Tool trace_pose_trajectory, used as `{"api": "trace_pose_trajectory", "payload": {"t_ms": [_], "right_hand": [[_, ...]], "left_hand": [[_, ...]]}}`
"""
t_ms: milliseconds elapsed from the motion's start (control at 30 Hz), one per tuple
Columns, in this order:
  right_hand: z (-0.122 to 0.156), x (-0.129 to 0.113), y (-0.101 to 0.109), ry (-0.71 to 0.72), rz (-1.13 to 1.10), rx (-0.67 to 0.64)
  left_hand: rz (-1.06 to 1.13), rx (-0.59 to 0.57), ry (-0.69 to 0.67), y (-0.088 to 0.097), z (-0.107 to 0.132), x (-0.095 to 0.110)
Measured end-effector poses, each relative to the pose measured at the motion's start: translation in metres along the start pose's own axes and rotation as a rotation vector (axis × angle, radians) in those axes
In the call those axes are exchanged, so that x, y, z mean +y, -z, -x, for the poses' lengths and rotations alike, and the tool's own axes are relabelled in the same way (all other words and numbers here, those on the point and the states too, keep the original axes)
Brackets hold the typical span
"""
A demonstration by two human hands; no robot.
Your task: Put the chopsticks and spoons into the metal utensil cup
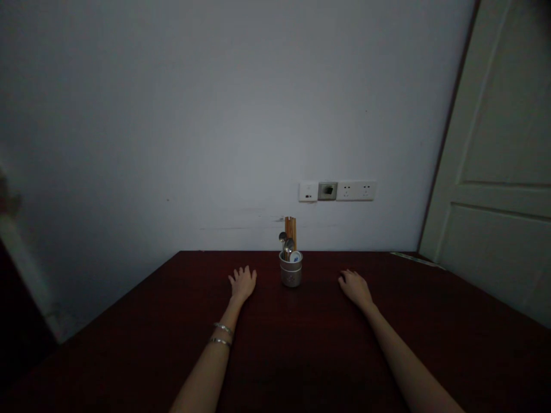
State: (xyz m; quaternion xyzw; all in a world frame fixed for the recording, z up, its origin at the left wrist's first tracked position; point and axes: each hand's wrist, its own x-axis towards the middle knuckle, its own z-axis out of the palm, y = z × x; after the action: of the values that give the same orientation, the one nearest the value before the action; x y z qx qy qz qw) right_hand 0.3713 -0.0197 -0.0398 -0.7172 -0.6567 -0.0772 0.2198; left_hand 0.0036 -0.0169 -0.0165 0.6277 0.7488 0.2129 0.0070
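Note:
A grey utensil holder (291,276) stands upright on the dark red table (275,338), between my two hands and apart from both. Wooden chopsticks (291,230) rise from it, along with metal spoons (288,245) and a white spoon (295,257) with a blue mark. To the left of the holder, my left hand (243,283) lies palm down on the tabletop, fingers spread and holding nothing. My right hand (355,287) rests palm down to the right of the holder, its fingers loosely stretched and slightly bent, with nothing seen in it.
Behind the table is a pale wall with a row of sockets (355,190) and switch plates (308,191). A light panelled door (499,229) stands at the right. A thin pale strip (416,260) lies along the table's far right edge.

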Motion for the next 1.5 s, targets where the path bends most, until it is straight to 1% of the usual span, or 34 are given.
{"api": "trace_pose_trajectory", "payload": {"t_ms": [67, 100, 233, 333, 433, 533, 600, 767, 867, 967, 1033, 1167, 1500], "right_hand": [[0.0, 0.0, -0.001, -0.004, 0.006, 0.001], [0.0, 0.0, -0.001, -0.007, 0.008, 0.002], [-0.001, 0.001, -0.003, -0.017, 0.016, 0.007], [-0.001, 0.001, -0.004, -0.015, -0.005, 0.01], [-0.001, 0.001, -0.004, -0.016, -0.018, 0.012], [-0.002, 0.001, -0.004, -0.013, 0.005, 0.006], [-0.002, 0.001, -0.004, -0.012, 0.015, 0.003], [-0.002, 0.001, -0.004, -0.013, 0.01, -0.003], [-0.002, 0.0, -0.003, -0.016, 0.006, -0.011], [-0.001, -0.001, -0.001, -0.02, 0.016, -0.02], [-0.001, -0.001, -0.001, -0.026, 0.017, -0.021], [-0.001, 0.0, -0.001, -0.015, 0.025, -0.02], [0.0, -0.003, 0.002, -0.042, 0.048, -0.046]], "left_hand": [[0.144, 0.029, 0.009, 0.005, -0.001, 0.005], [0.23, 0.031, -0.01, 0.008, -0.001, 0.01], [0.583, -0.061, -0.205, 0.018, 0.001, 0.039], [0.77, -0.075, -0.302, 0.019, 0.006, 0.066], [0.908, -0.067, -0.312, 0.016, 0.014, 0.088], [1.012, -0.089, -0.268, 0.012, 0.019, 0.1], [1.053, -0.104, -0.254, 0.008, 0.019, 0.102], [1.09, -0.109, -0.228, -0.006, 0.015, 0.099], [1.101, -0.101, -0.252, -0.008, 0.014, 0.099], [1.105, -0.081, -0.338, -0.006, 0.015, 0.099], [1.108, -0.061, -0.369, -0.004, 0.016, 0.1], [1.075, -0.02, -0.36, -0.001, 0.016, 0.1], [1.06, -0.005, -0.348, 0.009, 0.025, 0.103]]}}
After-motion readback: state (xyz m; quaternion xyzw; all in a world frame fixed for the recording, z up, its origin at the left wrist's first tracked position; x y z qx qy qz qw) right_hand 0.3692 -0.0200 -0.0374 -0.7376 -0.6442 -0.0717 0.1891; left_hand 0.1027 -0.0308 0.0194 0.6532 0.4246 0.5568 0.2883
